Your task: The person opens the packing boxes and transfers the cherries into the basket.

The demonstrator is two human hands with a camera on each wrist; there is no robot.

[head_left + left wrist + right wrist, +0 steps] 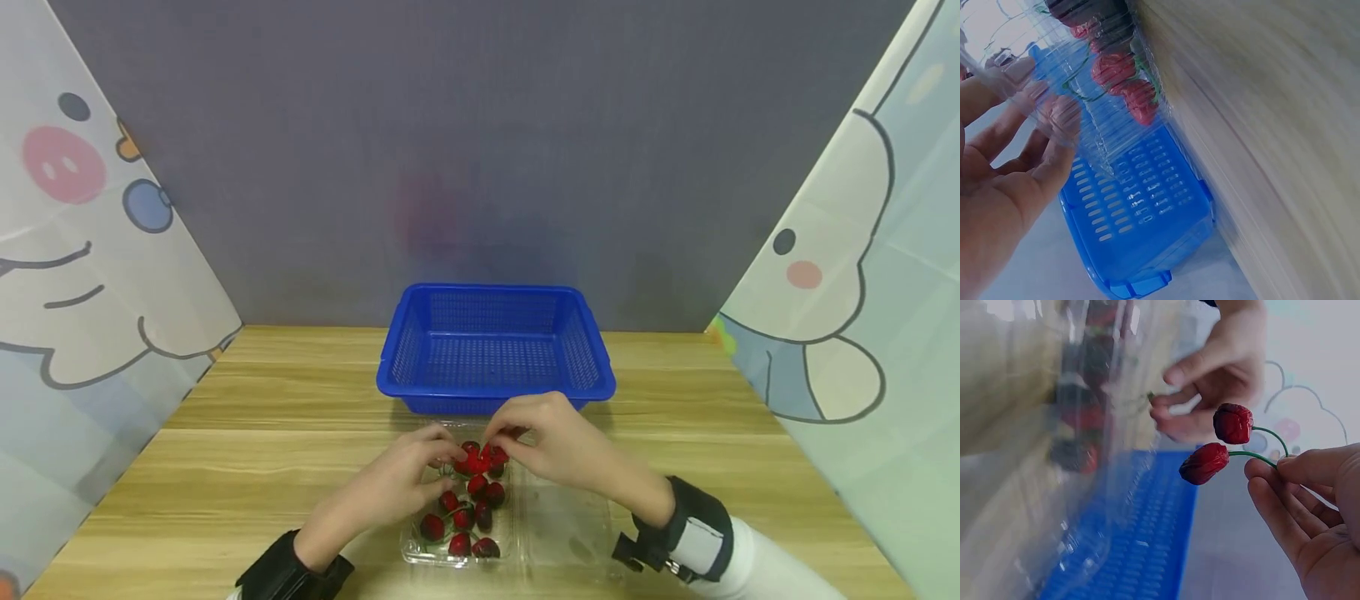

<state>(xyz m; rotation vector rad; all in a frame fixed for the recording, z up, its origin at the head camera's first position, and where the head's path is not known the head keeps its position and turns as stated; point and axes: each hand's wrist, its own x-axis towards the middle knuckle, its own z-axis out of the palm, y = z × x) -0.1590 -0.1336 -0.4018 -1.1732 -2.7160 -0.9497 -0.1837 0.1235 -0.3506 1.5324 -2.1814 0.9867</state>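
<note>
My right hand (pixel 558 442) pinches the green stems of a pair of dark red cherries (pixel 1233 422) between thumb and fingertips. The two cherries hang out from the fingers above a clear plastic box (pixel 411 557). Inside the box lie several more cherries (pixel 460 546) with green stems. At the box's left side is my left hand (pixel 401 479), its fingers loosely bent over the cherries and its thumb apart from them. Seen from the left wrist, the fingers (pixel 1063 115) show at the clear wall, with nothing held between them.
A blue plastic basket (pixel 495 392) with slotted sides stands just behind the box. The box's clear lid (pixel 566 521) lies folded out to the right on the wooden table (pixel 277 417). A grey panel (pixel 480 167) rises at the back, with cartoon-printed sheets on both sides.
</note>
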